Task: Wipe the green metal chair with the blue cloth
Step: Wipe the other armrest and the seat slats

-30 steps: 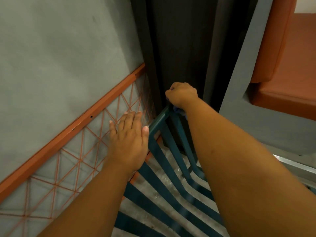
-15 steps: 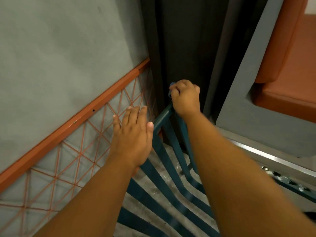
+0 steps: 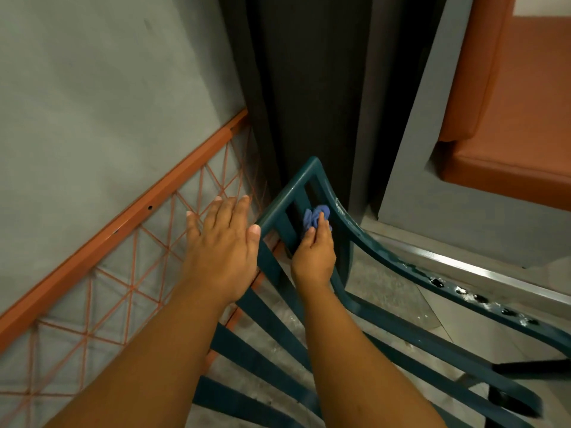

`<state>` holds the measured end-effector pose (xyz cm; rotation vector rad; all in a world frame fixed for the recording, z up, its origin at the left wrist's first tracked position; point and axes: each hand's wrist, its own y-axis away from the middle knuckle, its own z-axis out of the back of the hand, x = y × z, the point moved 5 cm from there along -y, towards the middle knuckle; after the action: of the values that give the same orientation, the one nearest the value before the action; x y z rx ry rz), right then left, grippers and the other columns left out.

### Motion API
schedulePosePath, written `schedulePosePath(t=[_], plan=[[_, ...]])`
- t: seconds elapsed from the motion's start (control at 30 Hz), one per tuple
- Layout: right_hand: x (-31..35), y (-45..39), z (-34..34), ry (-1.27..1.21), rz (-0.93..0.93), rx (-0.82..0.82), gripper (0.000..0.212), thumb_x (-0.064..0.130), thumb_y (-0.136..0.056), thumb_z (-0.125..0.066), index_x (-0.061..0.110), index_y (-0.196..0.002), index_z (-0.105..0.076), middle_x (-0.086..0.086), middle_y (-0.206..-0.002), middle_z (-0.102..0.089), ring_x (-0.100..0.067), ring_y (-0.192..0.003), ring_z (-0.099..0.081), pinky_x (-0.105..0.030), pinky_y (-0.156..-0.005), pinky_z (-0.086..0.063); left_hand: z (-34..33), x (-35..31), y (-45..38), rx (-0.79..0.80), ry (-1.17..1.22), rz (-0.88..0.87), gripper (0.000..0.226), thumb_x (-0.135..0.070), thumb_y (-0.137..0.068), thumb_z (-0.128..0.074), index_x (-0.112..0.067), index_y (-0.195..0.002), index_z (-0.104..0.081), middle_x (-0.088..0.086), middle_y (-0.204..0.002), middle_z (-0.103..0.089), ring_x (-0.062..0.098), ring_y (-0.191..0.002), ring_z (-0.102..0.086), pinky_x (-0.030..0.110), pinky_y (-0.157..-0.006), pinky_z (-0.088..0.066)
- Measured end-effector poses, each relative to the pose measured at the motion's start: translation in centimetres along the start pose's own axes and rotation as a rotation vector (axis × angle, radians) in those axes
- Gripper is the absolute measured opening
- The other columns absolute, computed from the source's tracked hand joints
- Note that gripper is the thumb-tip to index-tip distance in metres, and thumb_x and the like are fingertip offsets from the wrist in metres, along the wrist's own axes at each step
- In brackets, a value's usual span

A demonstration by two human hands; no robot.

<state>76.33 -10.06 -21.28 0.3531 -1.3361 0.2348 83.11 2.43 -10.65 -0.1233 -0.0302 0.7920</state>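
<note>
The green metal chair shows its slatted back and curved top rail from the centre down to the lower right. A bunched blue cloth lies against a slat just under the top corner. My right hand grips the cloth and presses it on that slat. Flat and with straight fingers, my left hand rests on the orange wire mesh beside the chair, its thumb touching the chair's left frame edge.
An orange metal frame with wire mesh runs diagonally at the left against a grey wall. A dark pillar stands right behind the chair. An orange padded seat is at the upper right. Dark spots dot the chair rail.
My right hand has come down from the chair's top corner onto a back slat, and the blue cloth now shows. The view has shifted and more of the chair appears. My left hand stays put.
</note>
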Motion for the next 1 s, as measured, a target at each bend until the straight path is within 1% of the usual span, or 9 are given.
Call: schedulePosePath(t=[0.1, 0.3, 0.5, 0.57, 0.63, 0.77, 0.87, 0.93, 1.0], plan=[[1.0, -1.0, 0.1, -0.016, -0.206, 0.018, 0.042, 0.023, -0.104, -0.034, 0.021, -0.146, -0.037, -0.009, -0.145, -0.045, -0.025, -0.130, -0.045, -0.029, -0.102, -0.034, -0.1, 0.0, 0.0, 0.009, 0.007, -0.001, 0.057, -0.040, -0.099, -0.011, -0.019, -0.152, -0.009, 0.003, -0.158, -0.017, 0.019, -0.147, -0.004, 0.052, -0.117, 0.000], [3.5, 0.5, -0.2, -0.042, 0.191, 0.046, 0.044, 0.020, -0.102, -0.041, 0.021, -0.146, -0.038, -0.001, -0.151, -0.040, -0.015, -0.140, -0.035, -0.025, -0.115, -0.025, 0.0, -0.1, 0.0, -0.008, -0.013, -0.028, 0.064, -0.043, -0.093, -0.001, -0.019, -0.151, -0.013, 0.003, -0.157, -0.021, 0.020, -0.147, -0.008, 0.053, -0.116, -0.003], [-3.4, -2.0, 3.0, 0.217, -0.203, 0.209, 0.038, 0.020, -0.103, -0.039, 0.016, -0.139, -0.047, -0.013, -0.131, -0.056, -0.030, -0.117, -0.054, -0.028, -0.092, -0.042, 0.2, 0.2, 0.1, 0.017, 0.027, -0.001, 0.059, -0.041, -0.097, -0.008, -0.019, -0.152, -0.013, 0.003, -0.159, -0.016, 0.019, -0.147, -0.006, 0.050, -0.117, 0.001], [-4.5, -2.6, 4.5, 0.050, -0.327, 0.180, 0.034, 0.023, -0.103, -0.039, 0.014, -0.133, -0.052, -0.011, -0.125, -0.058, -0.031, -0.114, -0.056, -0.036, -0.099, -0.045, 0.2, 0.0, 0.2, 0.023, 0.027, -0.005, 0.058, -0.041, -0.098, -0.009, -0.019, -0.152, -0.013, 0.003, -0.159, -0.014, 0.019, -0.147, -0.005, 0.050, -0.117, 0.001], [-5.5, -2.5, 5.9, -0.234, -0.510, 0.125, 0.033, 0.030, -0.102, -0.040, 0.014, -0.126, -0.056, -0.011, -0.116, -0.063, -0.033, -0.106, -0.061, -0.047, -0.095, -0.050, 0.2, 0.1, 0.2, 0.038, 0.010, 0.015, 0.058, -0.041, -0.098, -0.009, -0.020, -0.152, -0.013, 0.004, -0.159, -0.012, 0.021, -0.147, -0.005, 0.052, -0.117, 0.002], [-4.2, -2.0, 6.7, -0.867, -0.711, 0.267, 0.041, 0.039, -0.098, -0.044, 0.007, -0.111, -0.066, -0.018, -0.104, -0.070, -0.033, -0.095, -0.066, -0.045, -0.084, -0.054, 0.6, -0.6, -0.5, 0.066, -0.068, -0.004, 0.059, -0.044, -0.098, -0.009, -0.020, -0.152, -0.010, 0.007, -0.159, -0.009, 0.023, -0.147, -0.005, 0.055, -0.116, -0.001], [-0.6, -2.4, 7.1, -1.025, -0.567, 0.310, 0.033, 0.025, -0.097, -0.050, 0.011, -0.127, -0.054, -0.018, -0.117, -0.064, -0.031, -0.099, -0.066, -0.044, -0.084, -0.056, 0.9, -2.9, -2.7, 0.036, -0.029, -0.098, 0.057, -0.041, -0.100, -0.015, -0.019, -0.152, -0.011, 0.006, -0.159, -0.009, 0.023, -0.146, -0.007, 0.052, -0.116, -0.002], [1.5, -3.2, 7.6, -0.883, -0.400, 0.230, 0.029, 0.016, -0.098, -0.050, 0.019, -0.127, -0.052, -0.015, -0.115, -0.064, -0.028, -0.096, -0.067, -0.043, -0.080, -0.057, 0.5, -4.4, -4.3, 0.044, -0.012, -0.152, 0.055, -0.039, -0.101, -0.018, -0.019, -0.152, -0.012, 0.005, -0.159, -0.009, 0.022, -0.147, -0.006, 0.051, -0.116, -0.002], [3.5, -4.1, 8.2, -0.744, -0.225, 0.134, 0.030, 0.011, -0.098, -0.048, 0.023, -0.125, -0.053, -0.010, -0.113, -0.064, -0.026, -0.099, -0.065, -0.047, -0.089, -0.055, -0.1, -5.1, -5.4, 0.056, -0.023, -0.178, 0.055, -0.039, -0.101, -0.019, -0.019, -0.152, -0.013, 0.005, -0.159, -0.009, 0.022, -0.147, -0.006, 0.051, -0.116, -0.003]])
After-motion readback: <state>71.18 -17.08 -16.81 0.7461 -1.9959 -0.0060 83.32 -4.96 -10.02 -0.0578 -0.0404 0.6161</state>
